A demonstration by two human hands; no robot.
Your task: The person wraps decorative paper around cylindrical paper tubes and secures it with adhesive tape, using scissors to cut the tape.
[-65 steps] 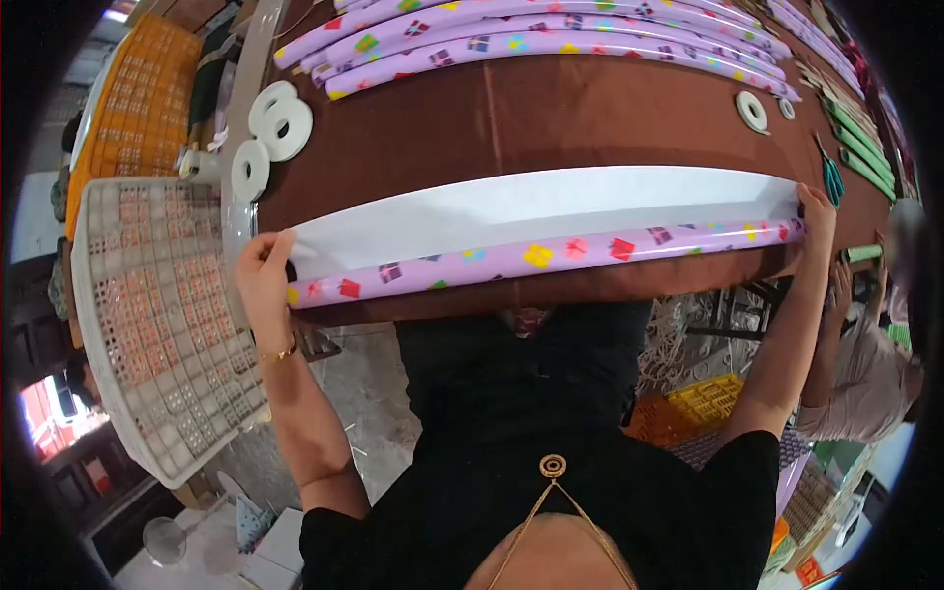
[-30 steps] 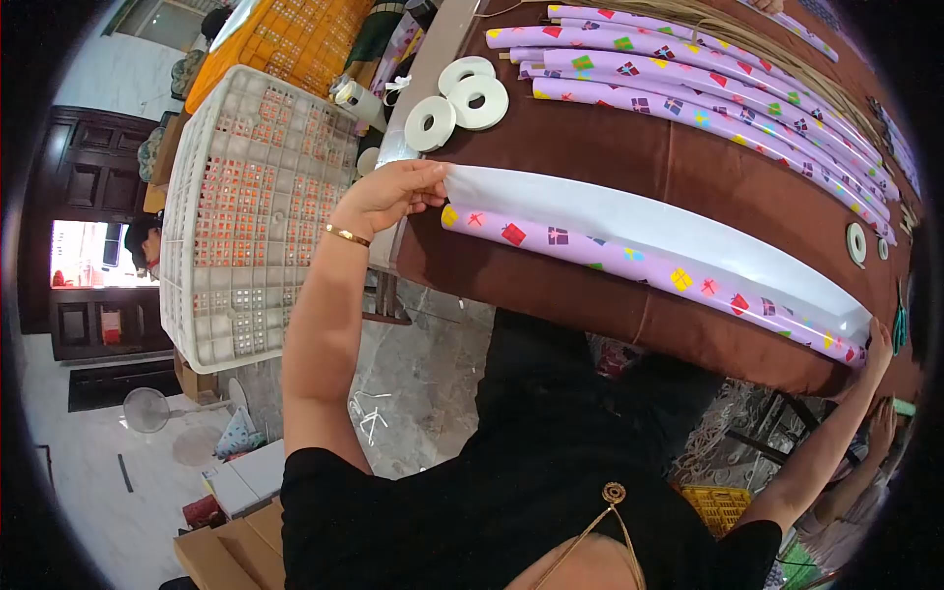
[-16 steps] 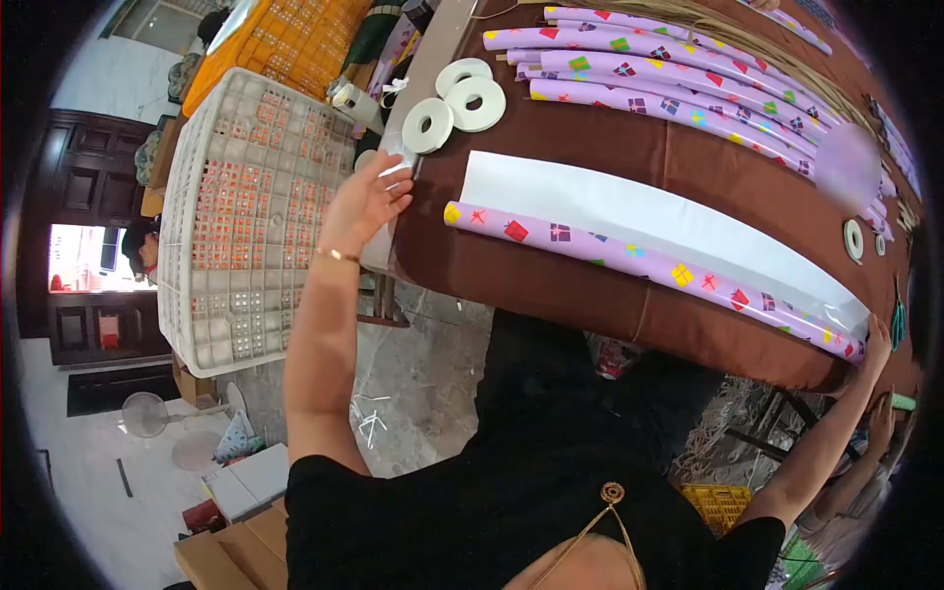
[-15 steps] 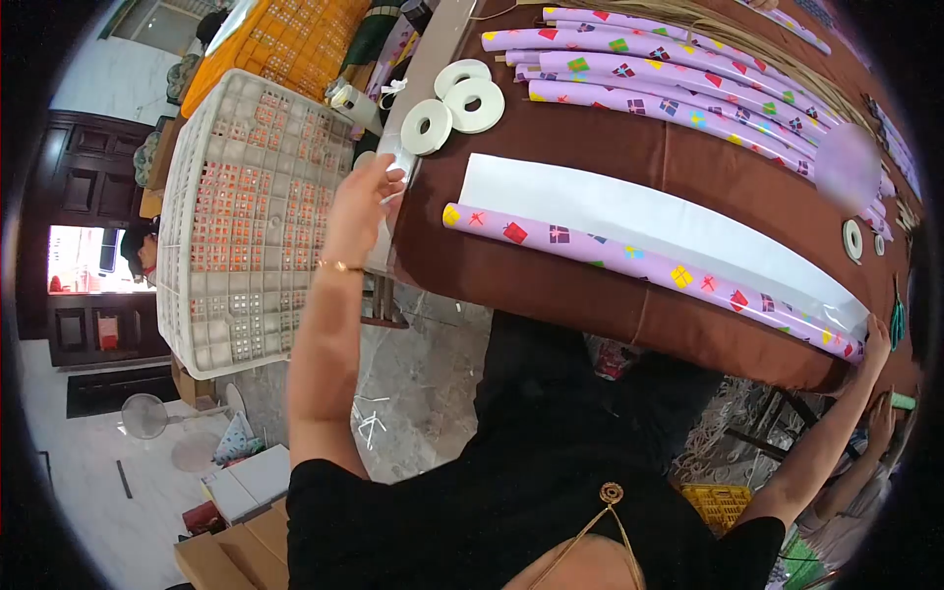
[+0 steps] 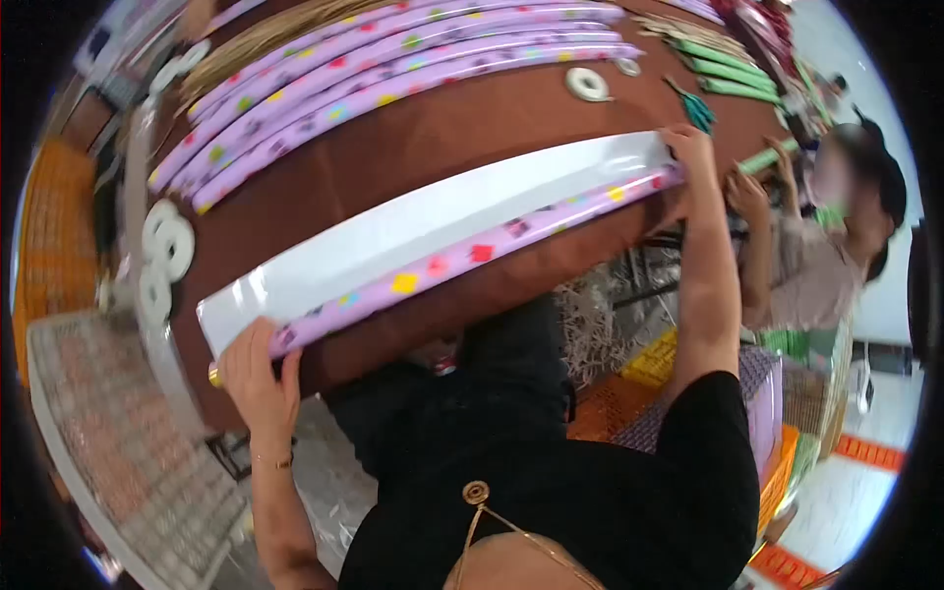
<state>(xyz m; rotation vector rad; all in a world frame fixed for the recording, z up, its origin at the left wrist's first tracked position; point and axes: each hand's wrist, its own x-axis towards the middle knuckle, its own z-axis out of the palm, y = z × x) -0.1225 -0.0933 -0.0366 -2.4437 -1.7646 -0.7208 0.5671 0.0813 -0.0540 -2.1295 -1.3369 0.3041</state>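
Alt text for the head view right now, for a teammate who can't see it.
A left hand and a right hand are at opposite ends of a lilac printed sheet, partly rolled, white side showing, on a brown-covered table. More lilac rolls lie beyond, with white rings at left and teal-handled scissors and a co-worker at right.

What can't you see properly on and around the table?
All in the head view:
- Part of the patterned roll: hidden under the left hand.
- A corner of the white sheet: covered by the right hand's fingers.
- What's in the pale crate: too blurred.
- The full length of a far purple roll: cut off by the top edge.
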